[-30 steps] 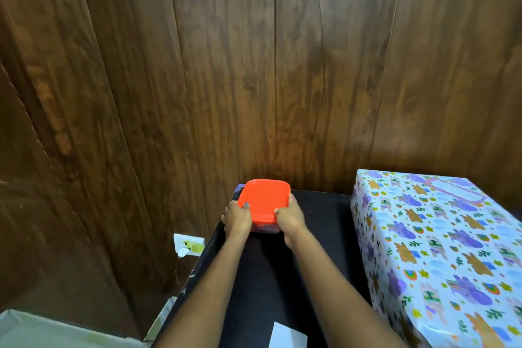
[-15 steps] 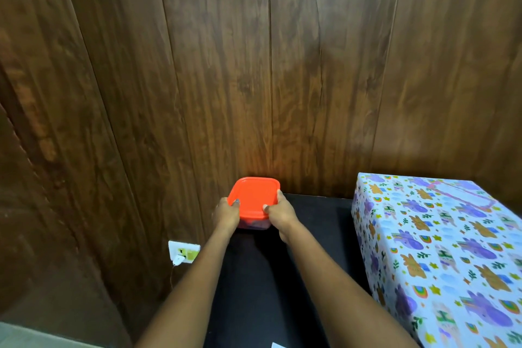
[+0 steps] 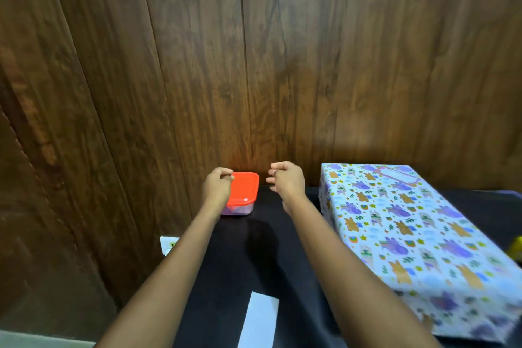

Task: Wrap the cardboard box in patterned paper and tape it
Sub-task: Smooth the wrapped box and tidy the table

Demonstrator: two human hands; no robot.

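Our right hand [image 3: 285, 178] left the tub [image 3: 243, 192], fingers loose; we cannot tell if our left hand [image 3: 216, 189] grips it. Purple stuff inside.

No legible text, brand or number showing anywhere. Wrapped box [image 3: 409, 234] carrying only printed animal, star and leaf pattern, no lettering readable. White wall plate [image 3: 168, 244] bearing small dark marks, too blurred for reading.
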